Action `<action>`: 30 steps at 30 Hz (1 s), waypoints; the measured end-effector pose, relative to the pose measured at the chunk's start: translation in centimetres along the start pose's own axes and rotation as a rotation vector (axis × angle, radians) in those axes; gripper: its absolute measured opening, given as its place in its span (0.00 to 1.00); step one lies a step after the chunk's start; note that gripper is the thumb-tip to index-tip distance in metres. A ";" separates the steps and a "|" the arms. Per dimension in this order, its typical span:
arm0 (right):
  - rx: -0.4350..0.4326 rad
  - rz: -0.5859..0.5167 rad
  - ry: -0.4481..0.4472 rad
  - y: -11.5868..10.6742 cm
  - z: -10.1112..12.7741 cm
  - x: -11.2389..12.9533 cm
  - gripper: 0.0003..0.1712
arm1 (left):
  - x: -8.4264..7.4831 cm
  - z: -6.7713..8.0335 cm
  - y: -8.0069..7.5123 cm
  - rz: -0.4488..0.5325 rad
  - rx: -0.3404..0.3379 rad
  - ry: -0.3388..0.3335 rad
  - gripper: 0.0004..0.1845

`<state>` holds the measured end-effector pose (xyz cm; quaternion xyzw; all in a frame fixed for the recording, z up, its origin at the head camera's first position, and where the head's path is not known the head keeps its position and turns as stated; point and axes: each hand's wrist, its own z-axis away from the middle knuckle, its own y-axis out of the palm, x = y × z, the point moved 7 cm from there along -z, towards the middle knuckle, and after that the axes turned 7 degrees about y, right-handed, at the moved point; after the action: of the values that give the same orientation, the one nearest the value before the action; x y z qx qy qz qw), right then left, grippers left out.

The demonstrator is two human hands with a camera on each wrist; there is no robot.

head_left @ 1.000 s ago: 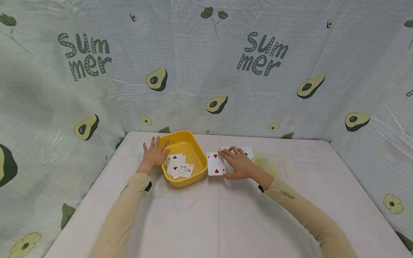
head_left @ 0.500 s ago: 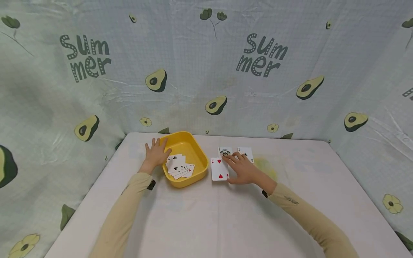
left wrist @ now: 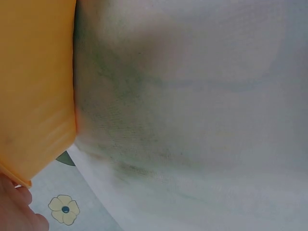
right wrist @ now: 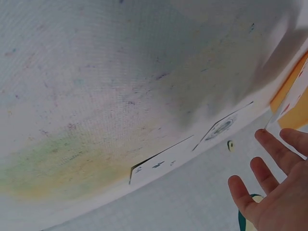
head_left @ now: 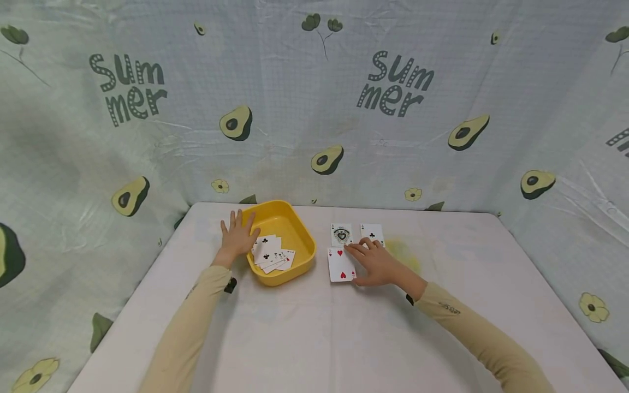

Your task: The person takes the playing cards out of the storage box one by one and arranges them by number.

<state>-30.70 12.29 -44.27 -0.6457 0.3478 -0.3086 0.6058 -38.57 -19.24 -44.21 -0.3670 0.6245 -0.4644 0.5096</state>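
A yellow tray point(head_left: 300, 229) sits at the back left of the table and holds several playing cards point(head_left: 271, 255). My left hand point(head_left: 237, 236) lies flat against the tray's left rim, fingers straight; the left wrist view shows the tray wall point(left wrist: 33, 91) close up. My right hand point(head_left: 375, 262) rests with straight fingers on a two of hearts point(head_left: 341, 264) lying face up right of the tray. Behind it lie an ace of spades point(head_left: 341, 234) and an ace of clubs point(head_left: 372, 233). In the right wrist view the fingers point(right wrist: 269, 185) are spread, with the aces point(right wrist: 192, 149) beyond.
A white cloth covers the table point(head_left: 314, 327). Avocado-print fabric point(head_left: 314, 109) walls in the back and both sides. A yellowish stain point(head_left: 405, 254) marks the cloth right of the cards.
My right hand has slid the two of hearts to the right and toward me, uncovering the two aces behind it. The left hand stays on the tray.
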 end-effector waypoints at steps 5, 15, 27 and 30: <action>0.028 0.006 -0.003 0.7 0.4 0.0 0.46 | -0.1 0.0 0.1 -0.017 0.012 0.002 0.31; 0.022 0.035 0.005 1.7 0.7 -0.7 0.45 | -0.1 -0.1 0.1 -0.023 0.009 0.010 0.31; 0.014 0.040 0.000 2.3 0.5 -0.7 0.44 | 0.0 -0.1 0.2 -0.018 0.036 -0.002 0.31; 0.008 0.034 -0.004 2.2 0.5 -0.6 0.43 | 0.0 -0.2 0.3 -0.019 0.044 -0.010 0.31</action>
<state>-30.78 13.00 -46.48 -0.6380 0.3562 -0.2985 0.6139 -38.72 -19.16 -44.46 -0.3638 0.6080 -0.4813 0.5161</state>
